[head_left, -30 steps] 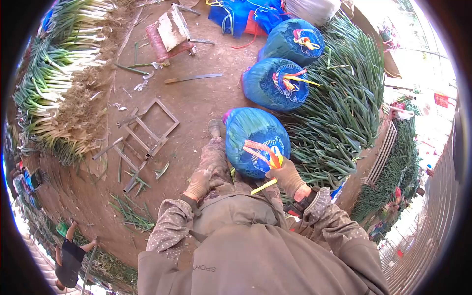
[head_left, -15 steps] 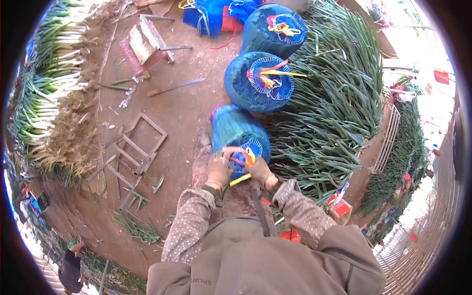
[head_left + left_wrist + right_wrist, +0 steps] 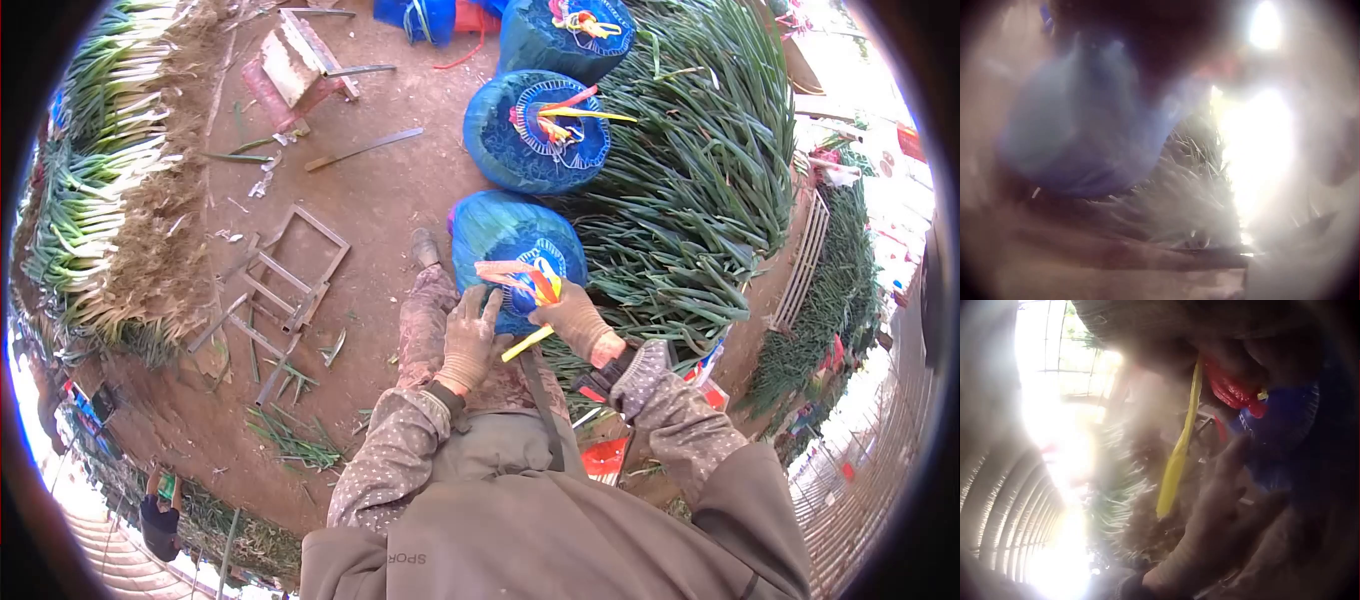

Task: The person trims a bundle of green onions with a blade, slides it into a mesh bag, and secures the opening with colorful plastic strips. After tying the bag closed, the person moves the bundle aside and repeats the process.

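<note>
A blue mesh bag [image 3: 490, 235], packed with green stuff, stands between the legs with its gathered mouth facing up. Pink, red and yellow ties come out of that mouth. My gloved right hand [image 3: 577, 320] grips the ties close above the bag. The yellow tie [image 3: 1175, 465] hangs from its fingers in the right wrist view, beside a bunched red tie [image 3: 1232, 394]. My gloved left hand [image 3: 472, 340] is at the near left side of the bag, fingers extended toward the pink tie end [image 3: 505, 270]. The left wrist view is blurred, showing the bag's blue side [image 3: 1091, 131].
Two more tied blue bags [image 3: 535, 130] stand beyond, beside a large heap of green onions [image 3: 690, 200]. Trimmed onions [image 3: 95, 200] lie in a row at left. A metal frame [image 3: 290, 275], a long blade [image 3: 365, 150] and a small stool [image 3: 300, 70] lie on the dirt floor.
My left hand has come from over the left leg to the ties at the bag's mouth, then drawn back slightly with fingers extended. The right hand keeps its grip on the ties.
</note>
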Tool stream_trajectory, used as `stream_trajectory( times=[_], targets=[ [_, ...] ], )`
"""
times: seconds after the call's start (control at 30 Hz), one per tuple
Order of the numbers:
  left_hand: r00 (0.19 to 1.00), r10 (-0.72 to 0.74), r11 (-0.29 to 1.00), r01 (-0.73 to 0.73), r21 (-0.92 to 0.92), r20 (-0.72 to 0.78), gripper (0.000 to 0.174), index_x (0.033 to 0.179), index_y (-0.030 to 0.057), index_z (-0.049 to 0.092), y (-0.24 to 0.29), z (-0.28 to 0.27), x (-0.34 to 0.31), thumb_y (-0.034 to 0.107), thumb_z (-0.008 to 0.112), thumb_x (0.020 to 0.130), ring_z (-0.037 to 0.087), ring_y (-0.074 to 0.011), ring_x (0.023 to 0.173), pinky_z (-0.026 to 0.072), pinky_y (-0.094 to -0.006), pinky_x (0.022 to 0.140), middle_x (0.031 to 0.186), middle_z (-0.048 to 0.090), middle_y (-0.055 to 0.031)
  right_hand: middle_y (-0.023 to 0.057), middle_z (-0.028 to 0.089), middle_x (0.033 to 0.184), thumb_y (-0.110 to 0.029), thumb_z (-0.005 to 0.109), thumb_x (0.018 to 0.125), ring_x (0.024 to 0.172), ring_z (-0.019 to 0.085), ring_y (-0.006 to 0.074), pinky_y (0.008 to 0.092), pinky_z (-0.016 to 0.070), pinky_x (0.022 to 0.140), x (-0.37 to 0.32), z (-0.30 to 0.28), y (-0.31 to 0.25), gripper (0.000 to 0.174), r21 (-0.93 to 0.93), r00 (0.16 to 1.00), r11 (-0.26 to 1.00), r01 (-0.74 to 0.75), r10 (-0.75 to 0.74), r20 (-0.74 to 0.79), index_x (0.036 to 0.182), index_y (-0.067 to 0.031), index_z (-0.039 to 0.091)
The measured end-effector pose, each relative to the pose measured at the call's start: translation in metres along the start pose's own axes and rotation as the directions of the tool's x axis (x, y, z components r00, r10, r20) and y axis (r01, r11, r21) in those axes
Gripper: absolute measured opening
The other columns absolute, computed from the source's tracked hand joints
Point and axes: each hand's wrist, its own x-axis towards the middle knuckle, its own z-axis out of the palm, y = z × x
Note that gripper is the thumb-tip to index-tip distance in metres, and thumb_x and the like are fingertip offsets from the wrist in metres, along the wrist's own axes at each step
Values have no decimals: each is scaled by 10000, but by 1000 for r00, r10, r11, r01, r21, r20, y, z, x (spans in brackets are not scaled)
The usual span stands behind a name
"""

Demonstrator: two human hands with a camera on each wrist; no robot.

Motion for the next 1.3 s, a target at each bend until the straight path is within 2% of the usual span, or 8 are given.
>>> stream_trajectory(
  times=[0.3, 0.6, 0.7, 0.73, 1.07, 1.2, 1.27, 1.3],
  targets=[
    [977, -214, 960, 213, 184, -15, 606, 1248, 77, 589, -18, 28, 57, 269, 826, 725, 571, -368, 1102, 482, -472, 893, 1148, 565, -167, 247, 710, 1003, -329, 778, 764, 991, 687, 421, 464, 544, 820, 109, 45, 28, 491, -174, 977, 978, 113, -141, -158, 1105, -14, 619],
    [991, -57, 993, 43, -112, -123, 389, 1201, 86, 605, -10, 36, 51, 120, 719, 831, 639, -370, 962, 518, -462, 806, 1085, 630, -144, 84, 666, 1053, -99, 800, 723, 949, 647, 191, 323, 539, 836, 77, -1, 60, 673, 163, 924, 915, 369, -380, 39, 1338, -37, 534],
    [1000, 16, 979, -17, -205, -8, 392, 1202, 80, 604, -8, 43, 57, 129, 724, 832, 654, -362, 953, 524, -459, 803, 1118, 638, -171, 47, 658, 1035, -63, 771, 727, 880, 642, 158, 301, 544, 759, 69, -16, 59, 653, 304, 943, 951, 57, -151, 297, 1336, -36, 536],
    [999, -1, 983, 6, -182, 32, 408, 1213, 79, 601, -8, 46, 58, 136, 728, 829, 658, -363, 951, 527, -459, 801, 1122, 641, -177, 29, 653, 1020, -33, 730, 753, 813, 635, 133, 275, 539, 690, 69, -16, 56, 592, 346, 925, 922, 173, -273, 264, 1315, -41, 545],
    [988, -150, 978, 155, -141, 49, 377, 1264, 66, 598, 7, 71, 89, 178, 637, 906, 691, -393, 902, 554, -455, 775, 1123, 686, -191, 93, 655, 1218, -84, 646, 884, 953, 655, 133, 285, 571, 772, 55, -28, 79, 573, 469, 889, 849, 244, -389, 242, 1428, -16, 479],
    [927, -363, 751, 349, -560, 92, 232, 1149, 31, 660, -9, 71, 91, 148, 579, 966, 720, -291, 833, 563, -380, 775, 981, 736, -129, 134, 687, 1213, -88, 696, 882, 880, 693, 138, 277, 572, 758, 38, -62, 84, 529, 616, 990, 776, 135, -123, -62, 1362, 42, 513],
    [793, -427, 51, 501, -864, 434, 219, 1062, 15, 698, -7, 60, 90, 157, 537, 1021, 699, -217, 759, 554, -324, 687, 882, 727, -93, 124, 731, 1104, -125, 718, 869, 869, 702, 146, 286, 567, 745, 40, -61, 94, 388, 345, 952, 920, 186, -83, -293, 1208, 37, 621],
    [811, -429, 234, 524, -819, 397, 289, 1033, 17, 702, -15, 62, 85, 225, 502, 1044, 678, -179, 716, 527, -296, 626, 866, 719, -87, 125, 739, 1067, -149, 717, 871, 875, 713, 176, 307, 569, 750, 43, -55, 100, 355, 225, 942, 945, 239, -170, -288, 1176, 15, 642]
  ],
)
